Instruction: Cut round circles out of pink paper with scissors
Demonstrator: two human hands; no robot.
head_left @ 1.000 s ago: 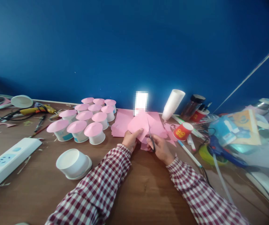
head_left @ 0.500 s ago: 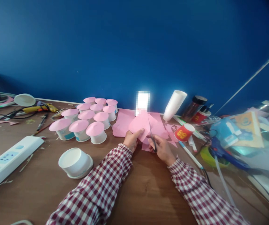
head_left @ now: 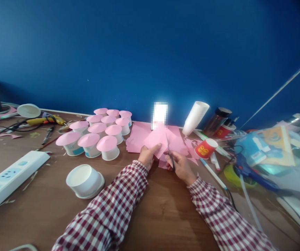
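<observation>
My left hand (head_left: pixel 148 156) is closed on a piece of pink paper (head_left: pixel 155 141), thumb on top of the sheet. Dark-handled scissors (head_left: pixel 172 162) are in my right hand (head_left: pixel 181 166), their blades pointing away from me along the right edge of that piece. Below the held piece lies a stack of pink sheets (head_left: pixel 135 137), with pink scraps (head_left: pixel 191 149) at its right. Several white paper cups topped with shallow pink paper cones (head_left: pixel 107 143) stand in rows to the left.
Nearer me are white bowls (head_left: pixel 84 179) and a power strip (head_left: pixel 11 177). A yellow glue gun (head_left: pixel 46 120) lies at far left. On the right are a red paper cup (head_left: pixel 205 149), a leaning stack of white cups (head_left: pixel 195 118), a blue glue gun (head_left: pixel 255 176) and plastic packaging (head_left: pixel 267 146).
The whole view has shifted very slightly. Both hands, the scissors and the pink paper keep nearly the same position.
</observation>
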